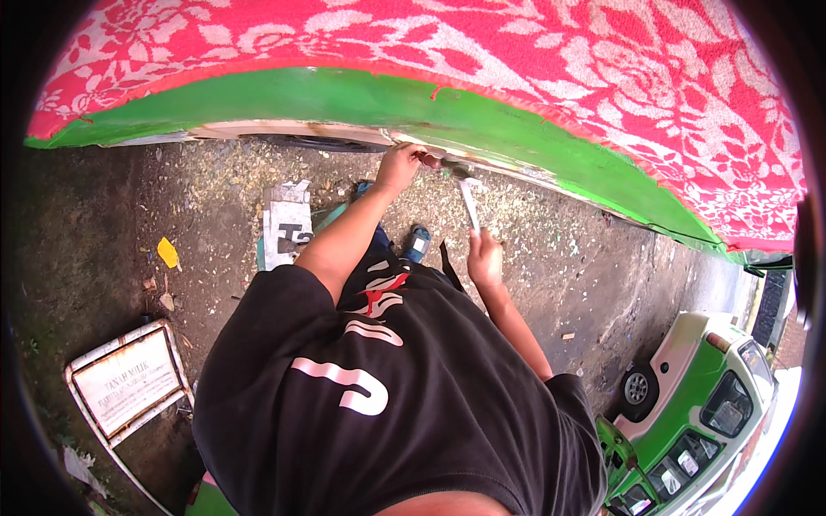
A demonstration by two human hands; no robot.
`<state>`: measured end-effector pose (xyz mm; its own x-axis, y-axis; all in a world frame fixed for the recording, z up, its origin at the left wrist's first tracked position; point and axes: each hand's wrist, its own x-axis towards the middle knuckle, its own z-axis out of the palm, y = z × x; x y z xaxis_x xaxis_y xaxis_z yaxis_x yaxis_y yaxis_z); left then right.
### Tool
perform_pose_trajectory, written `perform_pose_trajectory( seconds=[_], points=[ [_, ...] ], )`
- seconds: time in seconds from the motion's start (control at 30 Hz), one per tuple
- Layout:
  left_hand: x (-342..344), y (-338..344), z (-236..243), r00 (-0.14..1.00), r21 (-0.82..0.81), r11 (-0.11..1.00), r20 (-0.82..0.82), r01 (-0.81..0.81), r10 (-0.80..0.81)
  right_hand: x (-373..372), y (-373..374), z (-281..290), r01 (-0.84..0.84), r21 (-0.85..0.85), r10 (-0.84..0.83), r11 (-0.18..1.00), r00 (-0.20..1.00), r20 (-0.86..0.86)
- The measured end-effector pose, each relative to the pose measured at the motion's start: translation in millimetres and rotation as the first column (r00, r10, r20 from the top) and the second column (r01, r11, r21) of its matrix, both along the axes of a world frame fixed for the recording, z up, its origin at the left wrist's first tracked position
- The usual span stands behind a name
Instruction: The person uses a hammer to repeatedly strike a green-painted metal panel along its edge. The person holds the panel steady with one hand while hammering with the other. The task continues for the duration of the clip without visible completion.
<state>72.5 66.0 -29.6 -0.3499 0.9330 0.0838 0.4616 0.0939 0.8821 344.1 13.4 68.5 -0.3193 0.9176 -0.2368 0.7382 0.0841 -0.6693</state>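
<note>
My right hand point(485, 260) is closed round the pale handle of a hammer point(470, 205), whose dark head is raised toward the vehicle's lower edge. My left hand point(400, 167) is closed on a small reddish-brown piece point(427, 159), right at that edge; its far end and exact kind cannot be made out. The hammer head is close beside this piece, and whether they touch is unclear. In front of me runs the green body panel point(344, 96) of a vehicle, with a worn, pale lower edge point(301, 131). A red-and-white floral cloth point(516, 43) covers the panel above.
Pale chips litter the ground point(533, 232) below the panel. A flattened printed sack point(286, 225) lies left of my foot point(417, 243). Further left are a yellow scrap point(168, 253) and a rusty-framed sign point(129, 387). A green-and-white van point(688, 421) stands at lower right.
</note>
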Motion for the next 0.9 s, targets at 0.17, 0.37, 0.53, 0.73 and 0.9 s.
perform_pose_trajectory(
  seconds=[0.17, 0.37, 0.53, 0.73, 0.9],
  points=[
    [-1.0, -0.8, 9.1, 0.996, 0.030, 0.999, -0.083, -0.035, 0.038, 4.4, -1.0, 16.6, 0.153, 0.064, -0.131, 0.986, 0.957, -0.260],
    [1.2, -5.5, 21.1, 0.986, -0.012, 1.000, 0.169, -0.011, 0.013, -6.9, 8.7, -11.2, -0.014, 0.102, 0.016, 0.995, 1.000, -0.012],
    [-3.3, -30.1, 18.8, 0.995, -0.090, 0.994, 0.082, 0.063, -0.056, 12.1, -4.4, 13.2, 0.140, -0.016, -0.141, 0.990, 0.981, -0.131],
    [5.5, -60.0, 23.7, 0.986, 0.053, 0.988, -0.081, 0.148, -0.143, 25.2, -9.8, 8.6, 0.188, -0.086, -0.203, 0.978, 0.955, -0.216],
    [-2.4, -55.1, 13.4, 0.994, -0.002, 0.995, 0.025, 0.102, -0.102, 28.4, -14.2, 8.1, 0.163, -0.102, -0.177, 0.981, 0.973, -0.150]
  ],
)
